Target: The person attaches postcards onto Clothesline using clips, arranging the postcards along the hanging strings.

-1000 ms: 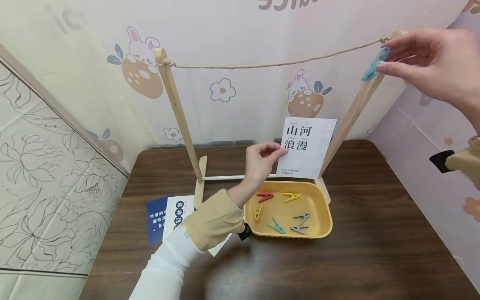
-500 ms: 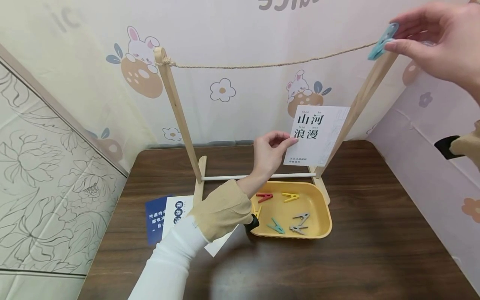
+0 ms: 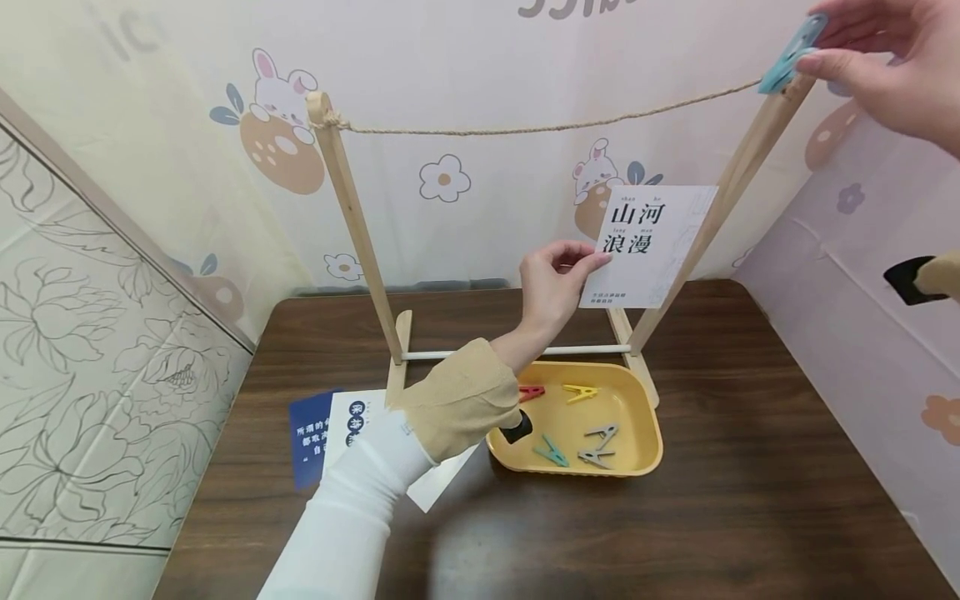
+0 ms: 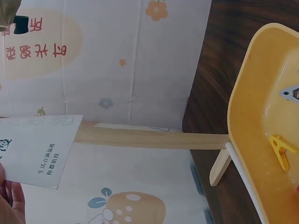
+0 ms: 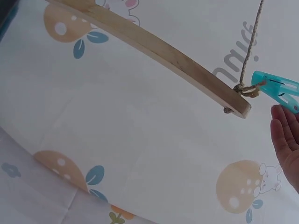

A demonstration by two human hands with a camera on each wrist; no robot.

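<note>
In the head view my left hand (image 3: pixel 551 287) pinches the left edge of a white card (image 3: pixel 656 271) with printed characters. The card hangs in the air below the twine (image 3: pixel 555 130), before the right wooden post (image 3: pixel 720 192). My right hand (image 3: pixel 900 79) pinches a light blue clothespin (image 3: pixel 787 60) between thumb and fingers, at the twine's right end by the top of that post. In the right wrist view the clothespin (image 5: pixel 275 86) is beside the knot (image 5: pixel 239 88), its tip over a loose twine end. The left wrist view catches the card's (image 4: pixel 37 149) lower part and some fingertips.
A yellow basket (image 3: pixel 651 454) with several clothespins, red, yellow, grey and teal, stands on the dark table (image 3: pixel 720 517). Left of it lie a blue card (image 3: pixel 311 442) and white cards (image 3: pixel 345 425), partly under my left sleeve. The left post (image 3: pixel 356 225) carries the twine's other end.
My right hand has moved up and right with the clothespin, from in front of the post to the twine's end. My left hand has raised the card and carried it right.
</note>
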